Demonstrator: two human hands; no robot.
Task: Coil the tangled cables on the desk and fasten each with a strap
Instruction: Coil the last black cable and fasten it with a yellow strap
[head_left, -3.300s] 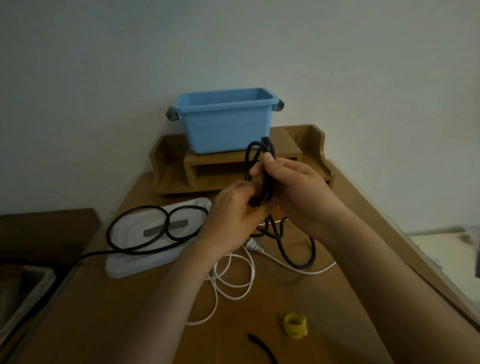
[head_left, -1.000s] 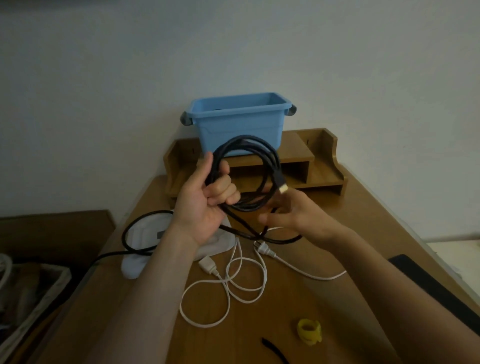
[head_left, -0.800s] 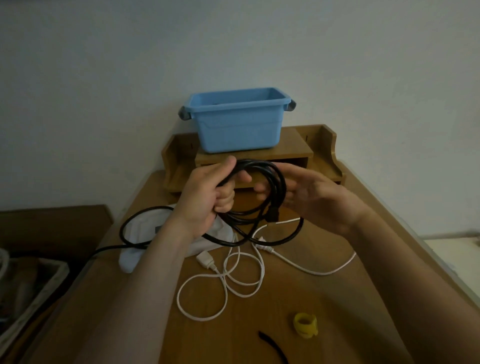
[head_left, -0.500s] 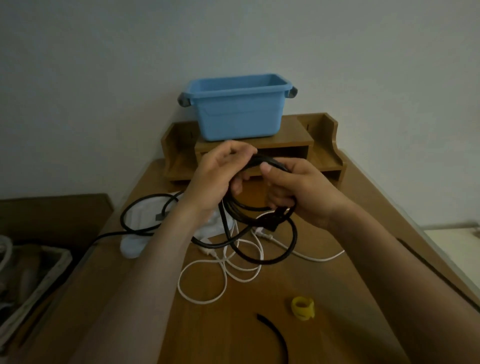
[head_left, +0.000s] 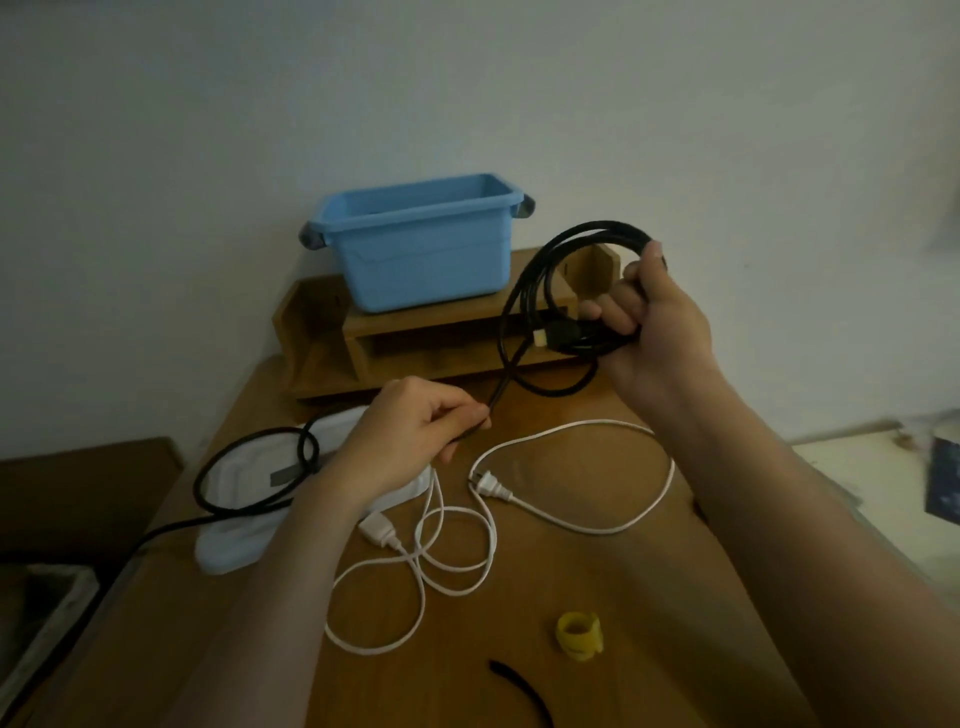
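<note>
Black cable (head_left: 592, 228) between both hands (head_left: 415, 436) (head_left: 657, 322)

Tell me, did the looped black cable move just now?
Yes. The looped black cable went right and up: it was below the blue plastic tub, now the right hand grips it past the tub's right end.

Noted a blue plastic bin (head_left: 421, 249) standing on a wooden organiser (head_left: 415, 332) at the far end of the tabletop (head_left: 613, 571), against a pale wall. Found a white lid (head_left: 234, 545) lying flat near the tabletop's left edge. Recorded a pale basket (head_left: 47, 623) beyond that edge, lower left.
</note>
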